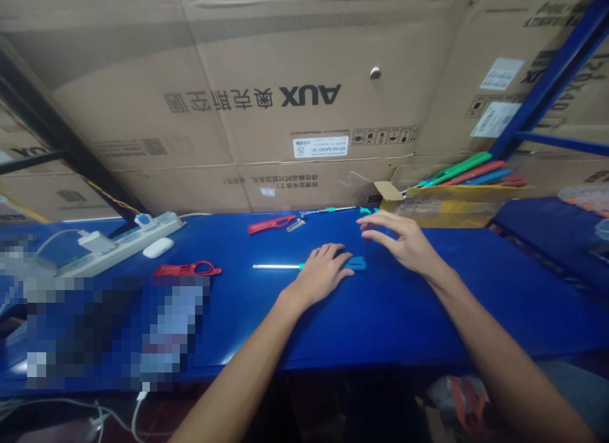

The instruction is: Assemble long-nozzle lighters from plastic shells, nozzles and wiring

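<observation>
My left hand (326, 268) lies over a metal rod with a blue handle (356, 263), fingers on its far side and thumb on its near side. The bare rod sticks out to the left, with a green collar beside the hand; my palm hides the middle. My right hand (402, 238) hovers to the right, thumb and forefinger curved and apart. Close to its fingertips are a small green piece (365, 211) and something small and red, partly hidden. Behind lie another thin metal rod with a green collar (330, 209) and a red handle shell (271, 224).
A second red handle shell (188, 269) lies left, near a white power strip (118, 246) and a white case (158, 247). At the back right, a taped carton (442, 208) holds several coloured handles. Large cardboard (257, 151) walls the back; a blue metal post (547, 87) stands right.
</observation>
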Demonstrator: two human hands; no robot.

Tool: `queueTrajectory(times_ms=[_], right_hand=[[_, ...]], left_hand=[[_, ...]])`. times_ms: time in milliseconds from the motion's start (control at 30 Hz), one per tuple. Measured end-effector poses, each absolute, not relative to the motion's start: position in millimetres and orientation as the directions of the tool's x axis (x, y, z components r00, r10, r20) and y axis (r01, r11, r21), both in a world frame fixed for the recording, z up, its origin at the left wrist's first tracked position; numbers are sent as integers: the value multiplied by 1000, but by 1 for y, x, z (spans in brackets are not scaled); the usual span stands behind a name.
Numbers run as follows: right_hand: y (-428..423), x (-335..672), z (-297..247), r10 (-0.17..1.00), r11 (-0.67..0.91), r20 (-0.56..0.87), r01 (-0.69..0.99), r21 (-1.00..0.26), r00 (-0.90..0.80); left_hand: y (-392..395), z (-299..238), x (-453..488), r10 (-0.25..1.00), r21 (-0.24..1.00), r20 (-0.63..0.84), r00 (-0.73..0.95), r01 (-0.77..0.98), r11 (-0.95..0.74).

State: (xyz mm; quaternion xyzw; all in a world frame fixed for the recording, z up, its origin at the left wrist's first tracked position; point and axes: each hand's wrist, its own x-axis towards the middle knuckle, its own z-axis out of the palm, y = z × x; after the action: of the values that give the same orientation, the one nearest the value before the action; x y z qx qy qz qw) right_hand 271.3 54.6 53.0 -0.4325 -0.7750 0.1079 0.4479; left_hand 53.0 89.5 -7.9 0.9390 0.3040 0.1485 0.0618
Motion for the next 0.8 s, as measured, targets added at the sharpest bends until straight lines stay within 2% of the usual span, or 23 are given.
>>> queueTrajectory(times_ms=[67,167,300,467,800], right_hand=[[53,271,56,764,616,593,560,-553,-254],[50,274,59,810,577,527,511,-637,-258],[50,280,59,869,489,464,432,-758,-171],[52,280,58,899,434,427,314,-844,-96],[56,269,61,885,442,465,358,-822,-23]], left_hand=[[89,-6,53,593,208,235,770,556,-805],[89,-5,52,593,212,236,770,554,-805],[88,-6,52,590,222,243,770,548,-806],[89,-8,52,585,224,250,771,542,-810],[90,-10,52,589,243,269,762,538,-807]])
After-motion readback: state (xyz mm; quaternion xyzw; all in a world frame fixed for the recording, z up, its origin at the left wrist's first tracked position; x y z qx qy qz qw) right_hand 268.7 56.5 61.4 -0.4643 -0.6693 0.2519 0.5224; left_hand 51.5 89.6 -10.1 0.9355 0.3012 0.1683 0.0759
